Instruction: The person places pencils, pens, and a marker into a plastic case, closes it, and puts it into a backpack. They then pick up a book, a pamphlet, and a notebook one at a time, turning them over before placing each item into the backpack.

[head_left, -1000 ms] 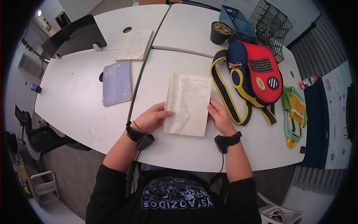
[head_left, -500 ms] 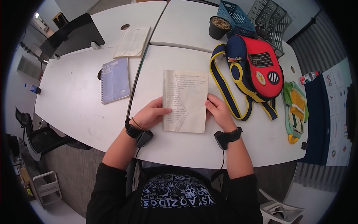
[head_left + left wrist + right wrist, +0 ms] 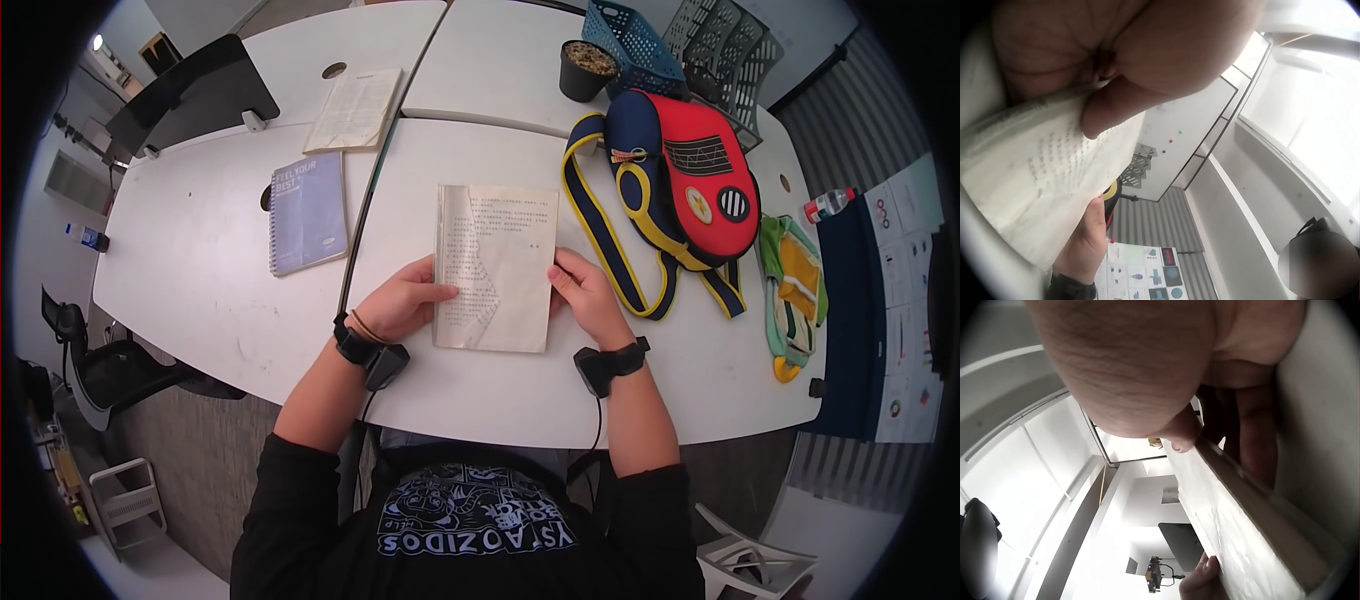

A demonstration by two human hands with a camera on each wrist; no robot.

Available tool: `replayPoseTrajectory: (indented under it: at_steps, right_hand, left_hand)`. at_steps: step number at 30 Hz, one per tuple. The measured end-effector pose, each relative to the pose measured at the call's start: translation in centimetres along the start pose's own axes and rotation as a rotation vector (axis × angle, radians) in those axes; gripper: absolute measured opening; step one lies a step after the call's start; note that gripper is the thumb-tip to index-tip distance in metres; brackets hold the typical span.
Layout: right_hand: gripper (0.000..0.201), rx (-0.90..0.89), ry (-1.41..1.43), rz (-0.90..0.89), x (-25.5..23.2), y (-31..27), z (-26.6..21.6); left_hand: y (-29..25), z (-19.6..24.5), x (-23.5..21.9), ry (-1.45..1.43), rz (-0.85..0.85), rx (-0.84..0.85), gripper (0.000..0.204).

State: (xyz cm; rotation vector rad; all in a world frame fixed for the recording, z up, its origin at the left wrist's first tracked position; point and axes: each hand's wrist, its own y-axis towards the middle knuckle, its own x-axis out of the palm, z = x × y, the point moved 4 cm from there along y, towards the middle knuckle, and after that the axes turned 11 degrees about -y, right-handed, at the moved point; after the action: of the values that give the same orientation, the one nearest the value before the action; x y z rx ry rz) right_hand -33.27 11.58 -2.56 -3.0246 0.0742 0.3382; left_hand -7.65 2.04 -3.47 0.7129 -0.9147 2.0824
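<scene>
Between the two hands is a worn book (image 3: 510, 270) with yellowed paper, its printed text facing up and a jagged-edged leaf lying over its left part. My left hand (image 3: 405, 300) grips the left edge, thumb flat on the page and fingers underneath. On the opposite edge, my right hand (image 3: 590, 295) pinches the book with the thumb on top. In the left wrist view the left thumb (image 3: 1110, 109) presses on the printed page. From the right wrist, the book's thick side edge (image 3: 1260, 512) shows, with the right fingers (image 3: 1257, 431) reaching below it.
A red and navy backpack (image 3: 690, 180) lies right of the book, with a green and yellow bag (image 3: 795, 290) beyond it. At the back stand a plant pot (image 3: 587, 72) and blue basket (image 3: 635, 50). Leftward lie a purple spiral notebook (image 3: 308, 215) and another worn book (image 3: 352, 110).
Both hands keep their hold on the book. It has moved slightly up and left in the head view and looks less tilted; the surroundings shifted a little upward too.
</scene>
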Motion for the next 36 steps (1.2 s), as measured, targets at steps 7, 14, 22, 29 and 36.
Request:
replayPoseTrajectory:
  at_steps: [7,14,22,29,36]
  right_hand:
    - [0.036,0.005,-0.002,0.0,0.05,-0.05,-0.19]
    - [0.035,0.01,0.004,-0.002,0.02,0.01,-0.13]
    - [0.034,0.027,-0.003,-0.004,0.02,0.04,-0.55]
    - [0.034,0.03,-0.002,-0.007,0.07,-0.02,-0.36]
    - [0.034,0.032,0.001,-0.005,0.05,0.02,-0.4]
  left_hand:
    - [0.0,-0.01,-0.07,-0.006,-0.004,0.012,0.059]
    - [0.13,-0.15,-0.41,-0.006,-0.003,0.003,0.06]
    - [0.04,-0.15,-0.28,0.007,0.01,-0.005,0.059]
    - [-0.01,-0.01,-0.12,0.008,-0.001,-0.007,0.059]
    - [-0.05,0.03,0.1,0.011,-0.001,-0.004,0.059]
